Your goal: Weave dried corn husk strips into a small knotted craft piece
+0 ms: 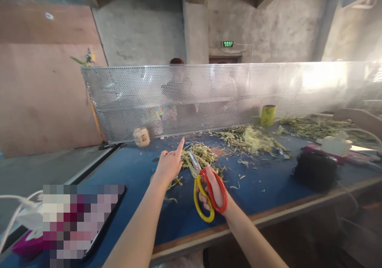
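Observation:
My right hand (pixel 216 186) grips a pair of scissors (pixel 220 204) with one red and one yellow handle. The metal blades point away from me, over a heap of pale green dried plant pieces (pixel 204 154) on the blue tabletop. At the heap's left edge is my left hand (pixel 170 164), back upward. Its index finger stretches forward while the other fingers are bent; its palm side is hidden. Some loose dried stems (pixel 176 181) lie just below that hand.
A blue table (pixel 119 168) backs onto a perforated metal screen (pixel 128 100), with people behind it. A tape roll (pixel 141 136) stands back left, a yellow cylinder (pixel 268 115) back right. More dried plant (pixel 253 138), a black pouch (pixel 314 168) and a tablet (pixel 104 220) lie around.

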`<move>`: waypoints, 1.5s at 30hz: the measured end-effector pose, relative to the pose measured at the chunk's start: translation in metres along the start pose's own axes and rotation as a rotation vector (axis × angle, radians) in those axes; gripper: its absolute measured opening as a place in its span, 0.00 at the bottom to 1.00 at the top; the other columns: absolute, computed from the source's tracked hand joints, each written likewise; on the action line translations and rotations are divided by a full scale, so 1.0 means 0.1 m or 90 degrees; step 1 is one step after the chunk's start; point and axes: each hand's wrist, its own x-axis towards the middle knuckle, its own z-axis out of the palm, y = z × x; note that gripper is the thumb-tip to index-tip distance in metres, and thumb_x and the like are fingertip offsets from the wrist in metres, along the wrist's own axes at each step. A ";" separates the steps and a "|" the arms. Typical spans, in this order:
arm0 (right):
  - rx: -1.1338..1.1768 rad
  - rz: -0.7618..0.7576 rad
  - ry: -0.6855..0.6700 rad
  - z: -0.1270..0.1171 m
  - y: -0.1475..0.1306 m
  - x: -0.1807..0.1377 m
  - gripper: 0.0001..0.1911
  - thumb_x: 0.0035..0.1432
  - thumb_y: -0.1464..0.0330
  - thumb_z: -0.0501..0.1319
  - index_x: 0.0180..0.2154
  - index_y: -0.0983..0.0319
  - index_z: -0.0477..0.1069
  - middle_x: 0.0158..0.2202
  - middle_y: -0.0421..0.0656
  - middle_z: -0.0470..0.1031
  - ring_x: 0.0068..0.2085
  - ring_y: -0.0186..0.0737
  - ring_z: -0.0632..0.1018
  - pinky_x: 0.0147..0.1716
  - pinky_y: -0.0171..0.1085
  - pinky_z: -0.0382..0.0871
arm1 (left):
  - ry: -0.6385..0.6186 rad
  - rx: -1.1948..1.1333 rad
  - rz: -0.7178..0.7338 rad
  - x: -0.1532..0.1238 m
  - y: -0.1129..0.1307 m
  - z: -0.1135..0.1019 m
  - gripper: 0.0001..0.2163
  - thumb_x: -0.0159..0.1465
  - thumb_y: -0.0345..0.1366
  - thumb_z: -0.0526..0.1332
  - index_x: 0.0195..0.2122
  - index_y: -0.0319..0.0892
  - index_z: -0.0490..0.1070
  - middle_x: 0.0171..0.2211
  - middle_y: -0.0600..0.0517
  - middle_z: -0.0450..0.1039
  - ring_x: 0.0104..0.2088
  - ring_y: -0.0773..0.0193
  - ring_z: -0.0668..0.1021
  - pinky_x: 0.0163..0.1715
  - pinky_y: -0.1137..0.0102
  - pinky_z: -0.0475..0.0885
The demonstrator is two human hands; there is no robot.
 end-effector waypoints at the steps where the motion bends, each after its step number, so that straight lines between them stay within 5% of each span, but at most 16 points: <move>1: -0.002 -0.003 0.001 0.00 0.00 0.00 0.27 0.47 0.42 0.46 0.31 0.60 0.57 0.17 0.33 0.64 0.10 0.26 0.62 0.06 0.27 0.56 | -0.015 0.009 -0.008 0.00 0.00 0.02 0.34 0.53 0.27 0.56 0.60 0.40 0.42 0.36 0.42 0.76 0.40 0.52 0.75 0.43 0.60 0.58; 15: 0.002 0.035 -0.035 -0.02 0.02 0.03 0.26 0.47 0.43 0.48 0.28 0.61 0.56 0.16 0.33 0.64 0.10 0.26 0.62 0.05 0.26 0.55 | 0.029 -0.037 -0.150 0.03 -0.03 0.03 0.35 0.55 0.28 0.54 0.61 0.41 0.37 0.32 0.51 0.77 0.33 0.59 0.77 0.41 0.63 0.63; 25: -0.010 0.062 -0.063 -0.02 0.00 -0.01 0.23 0.52 0.47 0.45 0.29 0.61 0.57 0.15 0.33 0.62 0.10 0.25 0.61 0.06 0.26 0.55 | 0.202 -0.271 -0.164 0.00 -0.02 0.02 0.33 0.54 0.34 0.57 0.59 0.39 0.45 0.28 0.52 0.76 0.29 0.65 0.77 0.36 0.68 0.70; 37: 0.003 -0.002 -0.088 -0.06 0.05 0.02 0.24 0.47 0.46 0.51 0.31 0.60 0.58 0.18 0.33 0.63 0.12 0.25 0.61 0.06 0.25 0.54 | 0.224 -0.312 -0.097 -0.01 0.02 -0.02 0.30 0.55 0.31 0.56 0.58 0.39 0.46 0.29 0.51 0.74 0.29 0.67 0.74 0.36 0.68 0.69; 45: -0.017 -0.034 -0.099 -0.03 0.04 -0.01 0.23 0.47 0.46 0.50 0.32 0.58 0.53 0.20 0.32 0.63 0.12 0.24 0.61 0.06 0.25 0.54 | 0.205 -0.449 -0.160 0.02 -0.04 0.01 0.32 0.55 0.34 0.56 0.59 0.39 0.41 0.31 0.50 0.74 0.30 0.65 0.76 0.36 0.65 0.70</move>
